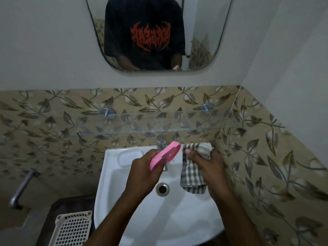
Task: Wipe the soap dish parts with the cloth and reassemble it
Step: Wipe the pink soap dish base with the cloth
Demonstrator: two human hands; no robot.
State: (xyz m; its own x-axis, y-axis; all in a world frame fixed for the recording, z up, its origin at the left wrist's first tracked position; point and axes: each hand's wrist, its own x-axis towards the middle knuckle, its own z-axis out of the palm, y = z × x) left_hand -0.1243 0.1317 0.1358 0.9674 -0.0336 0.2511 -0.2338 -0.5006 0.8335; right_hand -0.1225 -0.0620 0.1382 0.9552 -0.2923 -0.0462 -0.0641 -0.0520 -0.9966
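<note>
My left hand (144, 170) grips a pink oval soap dish part (165, 154), held tilted above the white sink (124, 201). To its right, my right hand (205, 165) holds a grey-and-white checked cloth (192, 167) that drapes down over the basin. The cloth's upper edge nearly meets the pink part's far end. I cannot see any other soap dish part.
A chrome tap (161, 142) stands behind the hands, the drain (162, 188) below them. A glass shelf (159, 121) juts from the tiled wall above the sink. A beige mesh basket (72, 228) sits lower left, near a metal pipe (21, 189). A mirror (150, 32) hangs above.
</note>
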